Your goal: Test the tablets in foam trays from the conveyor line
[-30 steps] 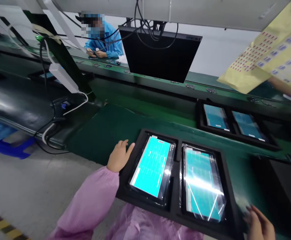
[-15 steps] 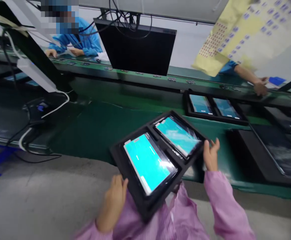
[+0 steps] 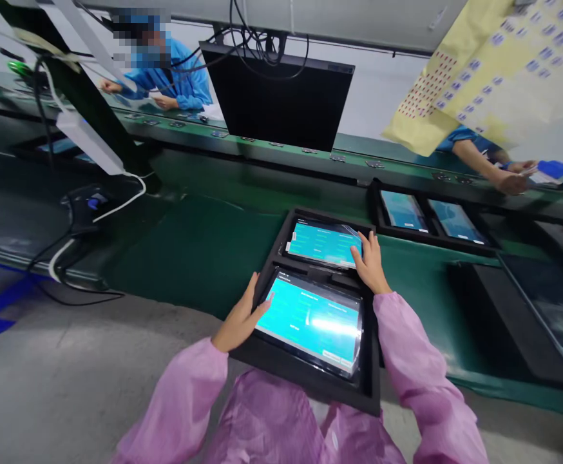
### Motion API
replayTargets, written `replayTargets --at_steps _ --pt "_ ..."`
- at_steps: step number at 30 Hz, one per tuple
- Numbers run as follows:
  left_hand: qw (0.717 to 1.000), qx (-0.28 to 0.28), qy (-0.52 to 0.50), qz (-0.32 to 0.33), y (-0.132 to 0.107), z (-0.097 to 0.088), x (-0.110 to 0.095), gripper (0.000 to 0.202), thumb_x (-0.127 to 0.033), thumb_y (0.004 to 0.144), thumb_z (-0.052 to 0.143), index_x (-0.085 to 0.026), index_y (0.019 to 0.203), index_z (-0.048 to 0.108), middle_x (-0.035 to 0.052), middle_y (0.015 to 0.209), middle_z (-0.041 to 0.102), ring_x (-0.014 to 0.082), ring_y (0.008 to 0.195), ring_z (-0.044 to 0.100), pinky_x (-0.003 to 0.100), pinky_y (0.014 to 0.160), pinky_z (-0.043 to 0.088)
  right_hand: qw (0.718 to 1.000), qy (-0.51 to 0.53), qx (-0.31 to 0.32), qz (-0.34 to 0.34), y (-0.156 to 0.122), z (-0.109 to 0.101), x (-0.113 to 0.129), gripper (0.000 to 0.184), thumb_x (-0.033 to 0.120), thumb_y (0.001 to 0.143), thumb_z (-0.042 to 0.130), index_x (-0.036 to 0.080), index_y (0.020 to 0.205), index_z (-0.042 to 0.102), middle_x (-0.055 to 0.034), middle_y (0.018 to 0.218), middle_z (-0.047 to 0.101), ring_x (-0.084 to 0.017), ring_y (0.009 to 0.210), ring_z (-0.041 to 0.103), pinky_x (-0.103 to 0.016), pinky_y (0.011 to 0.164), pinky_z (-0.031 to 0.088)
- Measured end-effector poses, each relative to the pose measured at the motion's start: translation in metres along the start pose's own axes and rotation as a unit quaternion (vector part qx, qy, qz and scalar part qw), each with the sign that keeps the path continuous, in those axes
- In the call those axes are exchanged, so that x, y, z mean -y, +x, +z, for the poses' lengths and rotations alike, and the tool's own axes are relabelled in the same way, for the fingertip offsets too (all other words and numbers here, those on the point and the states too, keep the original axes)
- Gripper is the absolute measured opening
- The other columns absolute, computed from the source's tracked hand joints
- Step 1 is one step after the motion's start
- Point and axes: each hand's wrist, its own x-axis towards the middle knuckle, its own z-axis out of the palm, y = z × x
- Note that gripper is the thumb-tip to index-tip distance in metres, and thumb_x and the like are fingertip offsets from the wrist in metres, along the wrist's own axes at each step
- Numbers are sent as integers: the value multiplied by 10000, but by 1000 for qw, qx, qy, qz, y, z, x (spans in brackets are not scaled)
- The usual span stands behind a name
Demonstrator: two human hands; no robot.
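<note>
A black foam tray (image 3: 272,361) lies in front of me, half on the green belt and half over my lap. Two lit tablets sit in it, one near (image 3: 310,320) and one far (image 3: 324,243), each under clear film. My left hand (image 3: 241,315) rests on the tray's left edge, fingers stretched toward the near tablet's corner. Over at the right end of the far tablet, my right hand (image 3: 371,264) lies with fingers spread on its screen edge. Both arms wear pink sleeves.
A second black tray (image 3: 377,206) with two tablets sits further right on the green conveyor (image 3: 189,245). A dark monitor (image 3: 276,96) hangs behind. Yellow sticker sheets (image 3: 475,77) hang top right. People in blue work across the belt (image 3: 175,77). Cables and a white adapter (image 3: 93,145) lie left.
The tray was turned a quarter turn, from side-by-side tablets to one behind the other, and set down on the belt edge. My right hand moved from the tray's edge onto the far tablet.
</note>
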Motion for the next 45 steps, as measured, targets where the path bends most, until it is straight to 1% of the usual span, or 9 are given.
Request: replayTargets --at_steps 3,8,14,19,26,36,40,43,45 --pt "998 66 -2 9 -44 27 -4 745 -514 993 372 -228 1579 13 101 1660 71 292 1519 109 488 1240 181 1000 -10 14 -2 -11 -8 -4 674 658 971 294 222 1477 392 -162 1615 210 -341 1504 116 -636 1156 204" --pt "997 59 9 -42 -100 44 -19 721 -444 1022 331 -319 1552 -141 92 1661 14 319 1510 93 567 1202 259 990 -85 72 -92 -47 -25 14 537 530 1014 334 281 1484 409 -80 1652 96 -327 1512 53 -653 1170 152" --pt "991 11 132 -16 -82 47 -25 754 -443 1011 380 -269 1563 -103 162 1641 135 390 1492 10 686 1155 249 949 -193 130 -214 -46 -23 48 393 416 1031 391 293 1326 620 -27 1652 78 -368 1500 106 -673 1179 73" --pt "975 24 220 34 -63 46 -36 845 -512 981 388 -126 1552 -99 261 1571 288 366 1468 281 656 1188 196 939 -225 129 -226 -35 -16 53 421 456 1035 372 267 1252 679 -79 1596 299 -366 1475 225 -689 1173 53" --pt "947 -4 320 16 -44 70 -49 1473 -890 551 620 63 1509 34 403 1544 167 510 1463 161 698 1153 171 960 -196 69 -188 -64 -35 52 410 431 1040 353 274 1271 653 -71 1586 328 -334 1463 263 -671 1177 68" --pt "948 -10 317 -20 -43 83 -53 1534 -945 462 604 53 1506 86 433 1538 89 582 1446 67 760 1097 36 979 -134 90 -125 -116 -55 59 386 413 1025 353 303 1234 658 -11 1591 321 -324 1448 294 -633 1197 63" --pt "961 -37 272 9 -39 67 -60 1269 -927 679 430 -10 1512 151 353 1538 213 491 1449 192 705 1123 113 984 -106 71 -126 -130 -64 64 347 364 1012 383 315 1230 649 -2 1567 364 -313 1432 326 -608 1202 104" --pt "962 -55 258 69 -28 46 -64 813 -767 894 267 -144 1369 483 204 1364 484 362 1288 426 589 1091 272 986 -92 69 -119 -146 -70 64 336 330 1006 396 326 1251 626 -17 1536 410 -308 1415 356 -603 1193 149" --pt "952 -24 284 113 -20 36 -62 685 -703 936 269 -183 1165 652 150 1169 584 315 1105 505 527 993 350 987 -93 65 -112 -157 -73 63 327 311 1005 404 324 1256 614 -31 1515 437 -305 1401 376 -605 1184 167"
